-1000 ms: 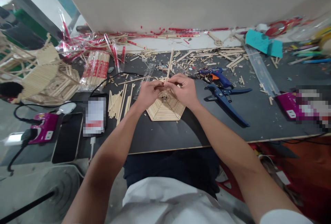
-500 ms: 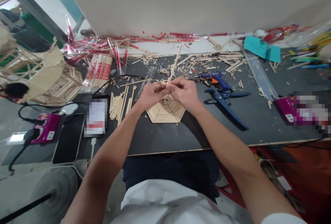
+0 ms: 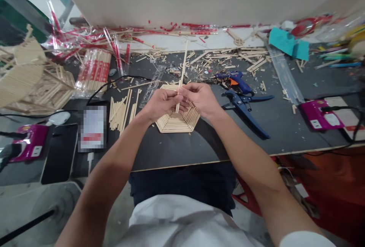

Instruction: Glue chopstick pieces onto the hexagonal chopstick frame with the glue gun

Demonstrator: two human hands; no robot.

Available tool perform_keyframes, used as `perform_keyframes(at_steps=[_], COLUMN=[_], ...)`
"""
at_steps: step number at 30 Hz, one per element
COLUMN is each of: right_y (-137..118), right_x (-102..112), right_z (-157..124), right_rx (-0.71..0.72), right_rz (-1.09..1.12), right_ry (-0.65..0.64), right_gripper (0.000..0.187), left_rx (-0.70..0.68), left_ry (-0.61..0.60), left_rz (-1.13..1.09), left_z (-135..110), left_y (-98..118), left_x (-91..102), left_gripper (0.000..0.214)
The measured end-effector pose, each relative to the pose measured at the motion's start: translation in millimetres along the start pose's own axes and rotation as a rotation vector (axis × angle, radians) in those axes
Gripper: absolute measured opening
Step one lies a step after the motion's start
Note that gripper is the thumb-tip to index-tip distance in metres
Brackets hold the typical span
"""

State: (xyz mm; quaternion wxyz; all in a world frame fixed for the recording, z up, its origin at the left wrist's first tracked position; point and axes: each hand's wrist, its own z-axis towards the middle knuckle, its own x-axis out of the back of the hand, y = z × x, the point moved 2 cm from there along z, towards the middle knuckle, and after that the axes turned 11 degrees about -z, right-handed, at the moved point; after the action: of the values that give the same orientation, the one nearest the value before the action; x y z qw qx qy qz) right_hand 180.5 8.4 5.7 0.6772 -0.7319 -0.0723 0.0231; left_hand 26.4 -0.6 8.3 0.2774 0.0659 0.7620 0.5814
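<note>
Dark table [image 3: 176,152] was cluttered, with offcuts [image 3: 228,58] scattered along its far edge. A big finished-looking stick structure [image 3: 31,83] sat at far left, and wrapped chopstick packs [image 3: 94,72] lay just beside it.

Hexagonal stick panel [image 3: 173,123] lay flat on the table near the front edge, directly under both hands. Its outer rings were laid and looked neat. The centre was partly hidden by the fingers, so it was not possible to tell whether it was filled. Judged well along, inner part probably left to do.

Left hand [image 3: 159,102] had its fingers curled in, closed in a pinch on the lower part of the long stick [image 3: 183,62]. Right hand [image 3: 202,98] was touching it from the other side, with thumb and forefinger closed on the same stick. The stick stood nearly upright, its lower end over the panel's middle and its top pointing away toward the wall. It was uncut, full length.

Blue cutter [image 3: 245,106] lay to the right of the hands, with nobody holding it. Glue gun [image 3: 235,79] lay just behind it, also idle. A pile of cut sticks [image 3: 121,110] lay left of the panel, so plenty of stock was unused.
</note>
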Motion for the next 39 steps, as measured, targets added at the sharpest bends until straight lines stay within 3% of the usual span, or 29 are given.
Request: perform_keyframes(at_steps=[9, 24, 31, 37, 39], right_y=[-2, -6, -8, 4, 5], right_x=[1, -3, -1, -2, 0], right_z=[-1, -5, -4, -2, 0], right_rx=[0.063, 0.04, 0.045, 0.06, 0.127], right_rz=[-0.032, 0.018, 0.013, -0.025, -0.119], right_ry=[0.069, 0.006, 0.032, 0.029, 0.044], right_gripper=[0.041, 0.045, 0.041, 0.043, 0.043], left_rx=[0.055, -0.07, -0.093, -0.102, -0.09], left_ry=[-0.007, 0.004, 0.139, 0.184, 0.186], left_rz=[-0.023, 0.013, -0.035, -0.04, -0.05], left_z=[-4, -4, -4, -4, -4], left_y=[-2, -2, -5, -3, -3], left_x=[2.3, -3.5, -5.6, -6.5, -6.1], left_gripper=[0.035, 0.053, 0.042, 0.042, 0.043])
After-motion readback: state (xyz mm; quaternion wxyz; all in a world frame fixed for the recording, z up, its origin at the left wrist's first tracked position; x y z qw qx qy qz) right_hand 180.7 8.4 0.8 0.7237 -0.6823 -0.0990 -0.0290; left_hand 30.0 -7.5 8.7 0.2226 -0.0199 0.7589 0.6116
